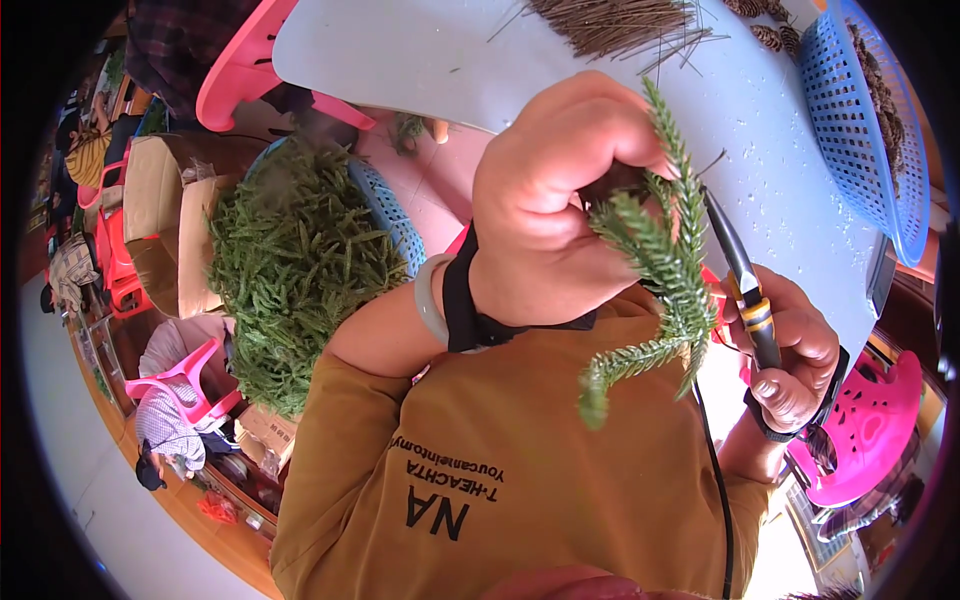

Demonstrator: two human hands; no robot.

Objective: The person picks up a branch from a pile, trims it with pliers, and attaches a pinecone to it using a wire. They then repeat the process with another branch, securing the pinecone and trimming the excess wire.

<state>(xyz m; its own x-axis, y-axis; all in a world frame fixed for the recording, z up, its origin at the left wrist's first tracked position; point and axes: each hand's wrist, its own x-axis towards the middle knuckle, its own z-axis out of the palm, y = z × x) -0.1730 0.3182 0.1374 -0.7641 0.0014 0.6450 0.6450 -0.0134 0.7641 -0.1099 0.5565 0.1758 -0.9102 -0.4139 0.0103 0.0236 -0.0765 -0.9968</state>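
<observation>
Raised in front of my chest, my left hand (555,210) is closed round the base of an artificial pine sprig (682,260). The sprig's green needled branches spread up and down past my fingers. Something dark shows inside the curled fingers, too shaded to make out. My right hand (805,335) grips long-nose pliers (757,318) with yellow-and-black handles. Their dark jaws point up and left, close beside the sprig. A thin brown stem end sticks out near the tip of the jaws. I cannot tell whether the jaws touch it.
On the pale table (400,50) lies a pile of thin brown stems (620,22), with several pine cones (766,38) near a blue basket (835,120). To my left, green sprigs (300,280) heap over another blue basket (400,220), beside a cardboard box (160,205). Pink chairs (865,430) stand around.
</observation>
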